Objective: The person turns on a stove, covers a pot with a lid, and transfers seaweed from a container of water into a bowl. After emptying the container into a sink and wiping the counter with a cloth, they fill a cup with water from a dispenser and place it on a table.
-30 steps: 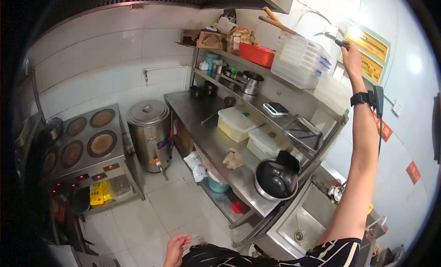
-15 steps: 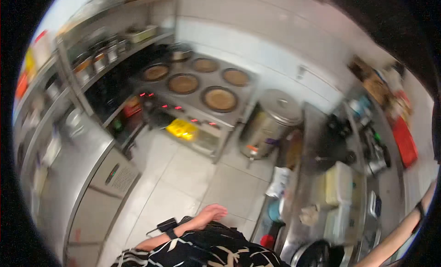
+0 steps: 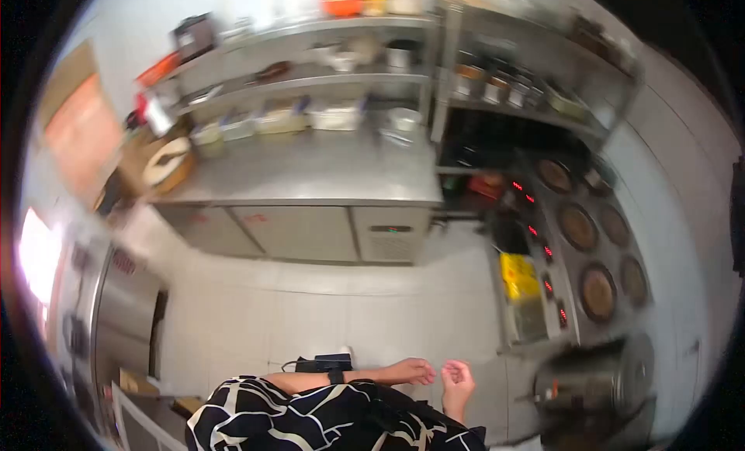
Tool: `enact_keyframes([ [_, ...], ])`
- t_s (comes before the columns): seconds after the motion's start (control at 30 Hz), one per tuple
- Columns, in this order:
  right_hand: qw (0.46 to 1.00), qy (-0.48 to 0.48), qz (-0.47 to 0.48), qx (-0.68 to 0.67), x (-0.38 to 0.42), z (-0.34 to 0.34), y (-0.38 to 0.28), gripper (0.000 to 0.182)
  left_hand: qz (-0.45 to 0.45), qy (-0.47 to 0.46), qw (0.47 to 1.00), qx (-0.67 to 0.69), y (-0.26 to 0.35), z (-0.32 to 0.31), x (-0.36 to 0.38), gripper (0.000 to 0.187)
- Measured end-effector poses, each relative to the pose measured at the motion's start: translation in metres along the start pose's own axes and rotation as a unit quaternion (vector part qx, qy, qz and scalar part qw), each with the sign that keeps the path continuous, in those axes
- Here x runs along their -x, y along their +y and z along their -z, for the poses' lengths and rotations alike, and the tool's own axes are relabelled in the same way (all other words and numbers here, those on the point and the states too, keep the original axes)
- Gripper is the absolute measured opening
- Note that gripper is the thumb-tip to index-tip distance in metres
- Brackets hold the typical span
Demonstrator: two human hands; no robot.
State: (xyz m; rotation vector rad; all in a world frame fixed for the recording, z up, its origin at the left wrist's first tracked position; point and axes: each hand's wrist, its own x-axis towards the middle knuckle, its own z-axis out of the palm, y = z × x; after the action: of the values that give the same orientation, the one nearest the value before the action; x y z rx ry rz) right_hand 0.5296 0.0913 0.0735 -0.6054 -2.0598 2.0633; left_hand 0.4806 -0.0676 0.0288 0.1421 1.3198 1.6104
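My left hand [image 3: 413,371] is in front of my body at the bottom of the view, its fingers loosely bent. A dark band [image 3: 335,376] circles that wrist. Close beside it, to the right, my right hand [image 3: 459,381] is raised with its fingers slightly curled. The two hands are a small gap apart. I see no object in either hand, though the fingers are a little blurred. Below the hands is the black-and-white patterned clothing [image 3: 310,412] on my body. A small black device [image 3: 324,363] shows by my left forearm.
A steel counter [image 3: 310,176] with cabinet doors stands ahead, under shelves [image 3: 303,82] of containers. At right are a cooker [image 3: 574,269] with several round plates and red displays, and a large steel pot [image 3: 594,377]. A steel appliance [image 3: 128,319] stands left. Pale tiled floor [image 3: 310,311] lies between.
My view has swung left from the cooker and sink side to the counter and shelves. My right hand, formerly out at the far right, is now close beside my left.
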Motion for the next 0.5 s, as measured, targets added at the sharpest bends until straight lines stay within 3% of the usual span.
enact_keyframes([
  [0.07, 0.976, -0.177, 0.123, 0.030, -0.008, -0.060, -0.013, 0.016, -0.083, 0.047, 0.994, 0.054, -0.012, 0.047, 0.025, 0.027],
  [0.1, 0.958, -0.249, 0.136, 0.030, -0.018, -0.115, -0.015, 0.016, -0.121, 0.108, 0.984, 0.077, -0.004, 0.091, 0.071, 0.027],
  [0.17, 0.909, -0.313, 0.192, 0.198, -0.046, -0.147, -0.016, 0.013, -0.118, 0.191, 0.971, 0.085, 0.025, 0.125, 0.129, 0.027],
  [0.3, 0.859, -0.392, 0.198, 0.263, -0.047, -0.268, -0.029, 0.011, -0.216, 0.322, 0.906, 0.169, 0.000, 0.212, 0.225, 0.027],
  [0.4, 0.815, -0.482, 0.197, 0.254, -0.047, -0.369, 0.000, 0.007, -0.179, 0.464, 0.829, 0.256, -0.016, 0.253, 0.286, 0.027],
  [0.5, 0.792, -0.576, 0.124, 0.162, 0.003, -0.473, 0.006, 0.007, -0.228, 0.473, 0.787, 0.324, -0.027, 0.277, 0.326, 0.026],
])
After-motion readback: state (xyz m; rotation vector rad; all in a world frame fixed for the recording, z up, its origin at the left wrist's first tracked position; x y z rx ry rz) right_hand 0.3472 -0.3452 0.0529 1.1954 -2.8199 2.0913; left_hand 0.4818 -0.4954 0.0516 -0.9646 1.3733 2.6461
